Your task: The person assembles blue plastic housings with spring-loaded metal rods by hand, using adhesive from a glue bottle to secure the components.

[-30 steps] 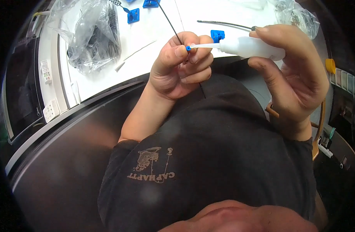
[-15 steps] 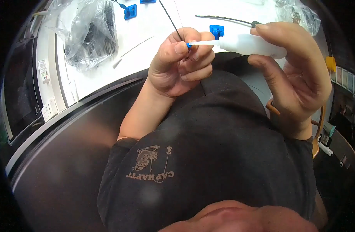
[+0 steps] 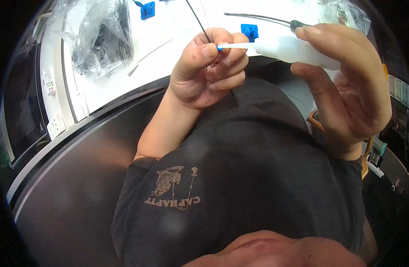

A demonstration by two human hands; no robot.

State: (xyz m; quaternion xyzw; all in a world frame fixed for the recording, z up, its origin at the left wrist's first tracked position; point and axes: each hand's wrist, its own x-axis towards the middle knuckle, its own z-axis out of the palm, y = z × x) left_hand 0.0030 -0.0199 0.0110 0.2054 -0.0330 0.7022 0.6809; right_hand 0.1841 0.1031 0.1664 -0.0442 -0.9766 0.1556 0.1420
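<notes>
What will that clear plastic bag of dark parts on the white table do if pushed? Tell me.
The clear plastic bag looks crumpled and floppy, so it would likely deform rather than slide cleanly. Its dark contents seem loose and may shift. On the smooth white table, it probably won't roll.

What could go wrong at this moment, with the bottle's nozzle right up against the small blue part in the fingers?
1. The left hand pinches the small blue piece and thin black cable right at the nozzle of the white squeeze bottle, so whatever comes out may get onto the fingertips.
2. The right hand holds the bottle in mid-air above the dark shirt; a drip would likely land there.
</notes>
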